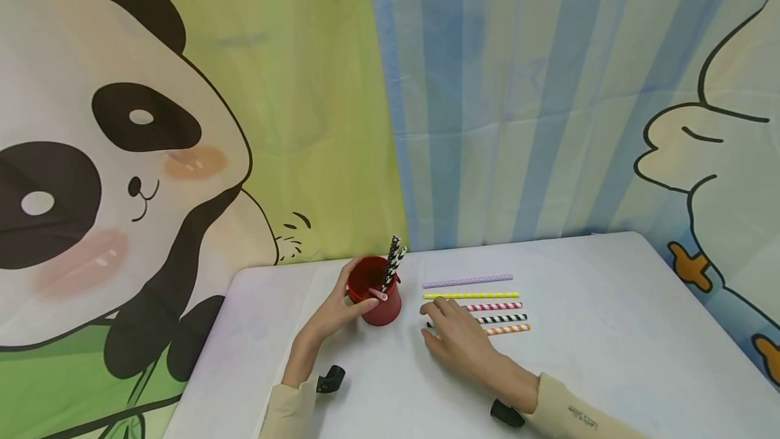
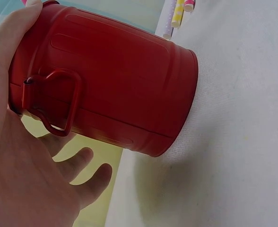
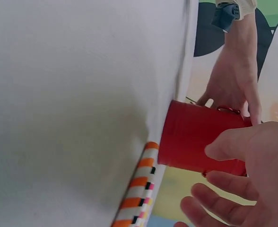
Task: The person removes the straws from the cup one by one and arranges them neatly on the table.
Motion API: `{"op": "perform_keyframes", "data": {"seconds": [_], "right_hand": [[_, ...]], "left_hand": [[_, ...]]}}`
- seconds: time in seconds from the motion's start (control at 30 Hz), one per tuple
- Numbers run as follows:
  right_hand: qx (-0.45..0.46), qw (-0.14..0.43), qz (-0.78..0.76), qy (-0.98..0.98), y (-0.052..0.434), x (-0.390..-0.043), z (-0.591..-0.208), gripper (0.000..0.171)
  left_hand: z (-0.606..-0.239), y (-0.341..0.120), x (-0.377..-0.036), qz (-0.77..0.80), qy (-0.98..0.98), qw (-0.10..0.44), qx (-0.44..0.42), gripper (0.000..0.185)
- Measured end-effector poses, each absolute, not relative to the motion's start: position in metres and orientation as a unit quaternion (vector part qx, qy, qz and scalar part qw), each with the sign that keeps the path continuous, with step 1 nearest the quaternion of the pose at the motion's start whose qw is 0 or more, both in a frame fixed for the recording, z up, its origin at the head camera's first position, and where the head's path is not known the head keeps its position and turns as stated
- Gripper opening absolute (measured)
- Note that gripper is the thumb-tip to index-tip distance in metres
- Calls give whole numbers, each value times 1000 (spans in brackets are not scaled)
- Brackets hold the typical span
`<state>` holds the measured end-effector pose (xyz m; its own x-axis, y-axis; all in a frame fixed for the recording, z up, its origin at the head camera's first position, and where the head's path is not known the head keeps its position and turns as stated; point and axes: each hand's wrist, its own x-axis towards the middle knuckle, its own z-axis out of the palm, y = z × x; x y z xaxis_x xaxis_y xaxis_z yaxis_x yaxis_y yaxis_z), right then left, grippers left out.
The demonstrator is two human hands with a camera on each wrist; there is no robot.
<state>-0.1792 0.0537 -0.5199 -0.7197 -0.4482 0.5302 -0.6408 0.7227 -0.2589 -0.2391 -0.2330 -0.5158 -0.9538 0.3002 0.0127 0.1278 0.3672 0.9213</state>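
My left hand (image 1: 332,314) holds a small red metal bucket (image 1: 385,312) by its upper part, thumb on the near side. The bucket leans slightly; its side handle (image 2: 75,106) shows in the left wrist view. Black-and-white paper straws (image 1: 394,259) and a pink one (image 1: 379,294) stick out of it. My right hand (image 1: 460,337) is over the left ends of several straws in a row, its fingers apart and loosely bent, nothing between them. In that row lie a lilac straw (image 1: 468,281), a yellow (image 1: 487,295), a pink-striped (image 1: 502,306), a black-striped (image 1: 508,318) and an orange-striped one (image 1: 512,329).
A white cloth covers the table (image 1: 585,344). Behind it hangs a curtain (image 1: 487,100) with a panda print on the left and blue stripes in the middle. Dark devices (image 1: 331,379) are worn at both wrists.
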Motion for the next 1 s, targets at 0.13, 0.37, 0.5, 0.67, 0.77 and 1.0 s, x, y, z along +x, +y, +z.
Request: {"op": "perform_keyframes", "data": {"seconds": [0.13, 0.37, 0.5, 0.67, 0.77, 1.0], "right_hand": [[312, 231, 239, -890, 50, -181, -524, 29], [313, 258, 282, -869, 41, -188, -525, 25], [322, 271, 311, -852, 33, -193, -518, 24], [339, 283, 333, -834, 23, -200, -508, 22], [348, 294, 339, -823, 17, -204, -503, 21], [347, 313, 358, -808, 6, -208, -499, 19]], "left_hand": [[-516, -233, -237, 548, 823, 78, 130, 89], [-517, -233, -237, 549, 822, 72, 135, 91], [-518, -234, -238, 547, 822, 72, 141, 92], [-517, -234, -238, 546, 823, 71, 139, 93], [-517, -233, -238, 543, 825, 70, 137, 94], [-515, -233, -237, 545, 823, 71, 141, 94]]}}
